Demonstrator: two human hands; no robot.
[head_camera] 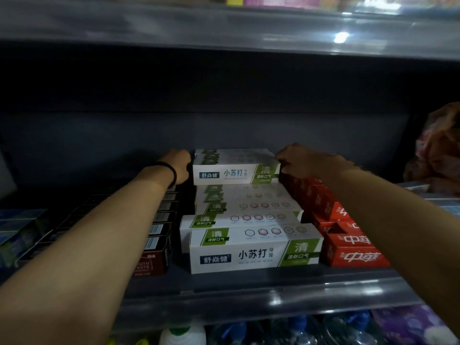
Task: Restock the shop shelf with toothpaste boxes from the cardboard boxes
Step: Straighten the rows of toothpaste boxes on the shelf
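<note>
A row of white-and-green toothpaste boxes (pixel 249 235) runs front to back on the dark shelf (pixel 249 292). At the back of that row a small stack of the same boxes (pixel 236 168) lies on top, held between both hands. My left hand (pixel 180 168) grips its left end, a black band round the wrist. My right hand (pixel 296 163) grips its right end with curled fingers. The fingertips of both hands are hidden behind the stack.
Red toothpaste boxes (pixel 348 247) line the right of the white row, dark boxes (pixel 154 245) the left, blue ones (pixel 17 230) farther left. An upper shelf edge (pixel 224 28) hangs overhead. Bottles (pixel 249 329) stand below. A reddish bag (pixel 440 150) sits far right.
</note>
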